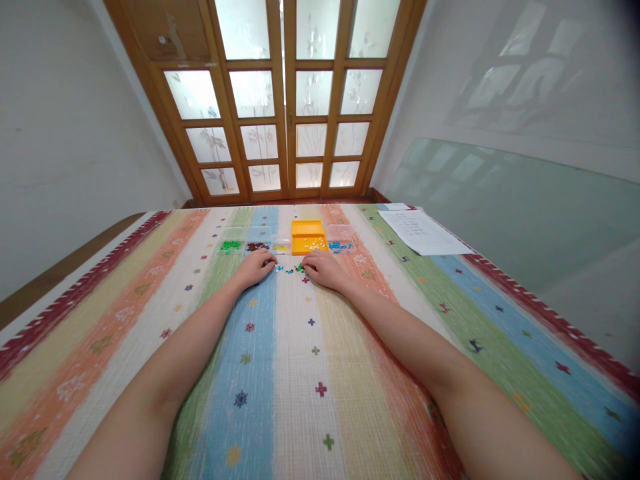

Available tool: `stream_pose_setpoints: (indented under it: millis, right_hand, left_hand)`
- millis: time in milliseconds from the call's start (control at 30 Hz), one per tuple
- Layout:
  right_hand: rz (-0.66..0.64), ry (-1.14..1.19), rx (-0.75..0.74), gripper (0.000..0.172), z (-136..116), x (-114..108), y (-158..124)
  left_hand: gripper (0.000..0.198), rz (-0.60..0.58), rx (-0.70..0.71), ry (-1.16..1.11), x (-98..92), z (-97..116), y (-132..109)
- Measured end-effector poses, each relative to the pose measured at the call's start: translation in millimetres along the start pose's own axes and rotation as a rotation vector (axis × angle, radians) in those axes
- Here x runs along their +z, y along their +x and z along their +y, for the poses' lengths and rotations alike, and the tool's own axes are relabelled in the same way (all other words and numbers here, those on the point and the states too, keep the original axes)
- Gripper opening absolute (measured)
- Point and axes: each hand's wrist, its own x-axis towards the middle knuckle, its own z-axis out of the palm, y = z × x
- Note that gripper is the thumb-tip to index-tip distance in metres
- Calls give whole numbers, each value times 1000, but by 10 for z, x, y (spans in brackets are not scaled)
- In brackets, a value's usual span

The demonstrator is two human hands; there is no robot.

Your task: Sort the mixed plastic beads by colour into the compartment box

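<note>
My left hand rests on the striped cloth with its fingers curled together beside small blue and white pieces. What its fingertips hold is too small to make out. Across from it, my right hand has bent fingers at a little group of green pieces; its fingertip contents are unclear. Beyond the hands stand clear boxes with green beads, dark red beads, yellow beads and blue beads. Between them lies an open orange box with white pieces inside.
A striped, patterned tablecloth covers the table. Printed paper sheets lie at the back right. A glass sheet leans by the right wall. Wooden doors with glass panes stand behind the table.
</note>
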Motion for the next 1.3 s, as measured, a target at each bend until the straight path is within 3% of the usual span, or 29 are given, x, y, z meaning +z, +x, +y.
stream_pose_setpoints:
  millis: [200, 500, 700, 1033, 1300]
  right_hand:
    - [-20, 24, -51, 24, -13, 0, 3]
    - [6, 232, -86, 32, -104, 25, 13]
    - [90, 180, 52, 26, -13, 43, 6]
    - [76, 148, 17, 22, 6, 58, -9]
    - [69, 137, 4, 20, 15, 63, -10]
  left_hand:
    - [21, 6, 16, 13, -4, 32, -4]
    - [21, 13, 75, 86, 30, 269, 9]
    - [24, -9, 166, 71, 45, 365, -8]
    - [31, -139, 246, 9, 21, 485, 0]
    - [30, -72, 231, 93, 43, 460, 2]
